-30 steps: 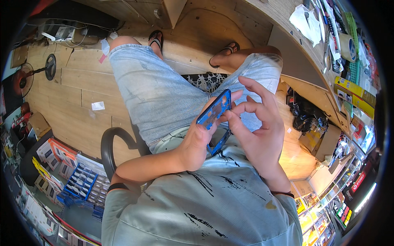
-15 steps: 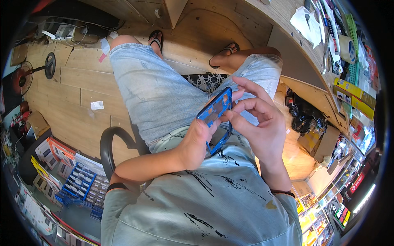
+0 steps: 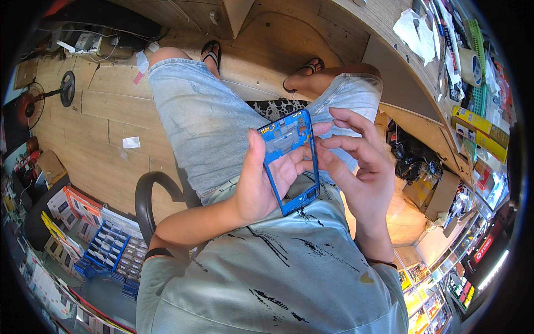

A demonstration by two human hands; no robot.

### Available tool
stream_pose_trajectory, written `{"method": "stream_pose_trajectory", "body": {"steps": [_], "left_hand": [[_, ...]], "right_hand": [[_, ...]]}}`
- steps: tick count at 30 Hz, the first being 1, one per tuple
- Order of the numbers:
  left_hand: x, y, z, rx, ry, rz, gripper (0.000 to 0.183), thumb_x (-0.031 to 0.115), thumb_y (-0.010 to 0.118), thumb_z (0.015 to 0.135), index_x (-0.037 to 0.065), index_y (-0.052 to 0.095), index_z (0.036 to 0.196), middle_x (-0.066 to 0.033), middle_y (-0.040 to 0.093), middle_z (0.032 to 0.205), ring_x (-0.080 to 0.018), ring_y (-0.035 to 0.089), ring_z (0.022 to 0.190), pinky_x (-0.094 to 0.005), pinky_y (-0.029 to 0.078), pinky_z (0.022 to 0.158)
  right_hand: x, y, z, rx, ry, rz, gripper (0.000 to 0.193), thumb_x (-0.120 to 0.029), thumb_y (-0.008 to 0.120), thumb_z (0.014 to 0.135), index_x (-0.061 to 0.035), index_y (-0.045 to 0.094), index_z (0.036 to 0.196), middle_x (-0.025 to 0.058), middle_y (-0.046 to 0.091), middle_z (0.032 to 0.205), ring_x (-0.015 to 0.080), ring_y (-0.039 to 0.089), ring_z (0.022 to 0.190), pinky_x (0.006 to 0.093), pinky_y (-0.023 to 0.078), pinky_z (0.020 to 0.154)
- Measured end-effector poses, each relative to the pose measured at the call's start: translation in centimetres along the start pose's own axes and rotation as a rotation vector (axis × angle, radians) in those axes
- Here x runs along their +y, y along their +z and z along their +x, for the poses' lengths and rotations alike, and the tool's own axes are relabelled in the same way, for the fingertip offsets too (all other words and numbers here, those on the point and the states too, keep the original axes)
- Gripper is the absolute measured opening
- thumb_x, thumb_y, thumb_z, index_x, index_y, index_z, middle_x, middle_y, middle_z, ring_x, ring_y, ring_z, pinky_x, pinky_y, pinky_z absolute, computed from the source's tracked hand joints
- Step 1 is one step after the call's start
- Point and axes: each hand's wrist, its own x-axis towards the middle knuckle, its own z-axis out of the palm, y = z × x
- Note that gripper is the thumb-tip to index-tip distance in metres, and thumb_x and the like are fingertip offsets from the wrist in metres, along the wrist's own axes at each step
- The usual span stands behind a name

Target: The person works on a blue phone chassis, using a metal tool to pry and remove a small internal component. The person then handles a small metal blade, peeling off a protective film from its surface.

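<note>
A blue phone mid-frame point(image 3: 316, 167) is held over my lap, its large window see-through and its upper part fitted with small gold and grey details. My left hand point(image 3: 257, 178) grips it from the left and from below, with the thumb along the left rim and fingers showing through the window. At the frame's right rim is my right hand point(image 3: 359, 164), its fingers bent and spread. Its thumb and index fingertip are close to the rim; whether they touch it I cannot tell.
A wooden workbench point(image 3: 384, 25) at the upper right carries tools, tape and a yellow box point(image 3: 481, 132). Beneath it lie black plastic bags point(image 3: 414, 158). A chair armrest point(image 3: 146, 200) is at my left, a fan point(image 3: 30, 106) farther left. Boxed goods and a blue divided tray point(image 3: 107, 245) are lower left.
The phone frame has turned from steeply tilted to face me more fully. My left thumb has shifted up the left rim, and my right fingers have moved slightly right and apart.
</note>
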Motion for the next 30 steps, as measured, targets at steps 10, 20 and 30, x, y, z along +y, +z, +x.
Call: {"method": "stream_pose_trajectory", "body": {"steps": [10,20,30], "left_hand": [[-0.3,-0.4,-0.1,0.012,-0.059,-0.044,0.108,0.086,0.014,0.093,-0.001,0.039,0.152,-0.0226,0.045,0.154,-0.0349,0.053,0.134,-0.0475,0.045,0.109],[-0.2,0.5,0.0,0.077,-0.063,0.012,0.109,0.086,0.019,0.093,-0.004,0.037,0.152,-0.0234,0.046,0.153,-0.0342,0.048,0.140,-0.0460,0.040,0.115],[0.0,0.5,-0.1,0.038,-0.042,-0.029,0.110,0.087,0.018,0.092,-0.005,0.040,0.150,-0.0250,0.045,0.152,-0.0350,0.047,0.141,-0.0453,0.039,0.116]], "right_hand": [[-0.3,0.3,-0.4,-0.016,-0.092,-0.207,0.018,0.001,0.076,0.078,-0.0027,0.078,0.096,0.0153,0.062,0.132,0.0308,0.064,0.115,0.0388,0.054,0.095],[-0.2,1.2,-0.8,0.050,-0.073,-0.214,0.017,-0.001,0.078,0.077,-0.0020,0.078,0.094,0.0154,0.061,0.136,0.0317,0.059,0.123,0.0422,0.053,0.098],[0.4,0.5,-0.6,-0.002,-0.031,-0.077,0.015,0.000,0.079,0.076,-0.0021,0.077,0.091,0.0157,0.064,0.134,0.0305,0.064,0.117,0.0397,0.050,0.101]]}}
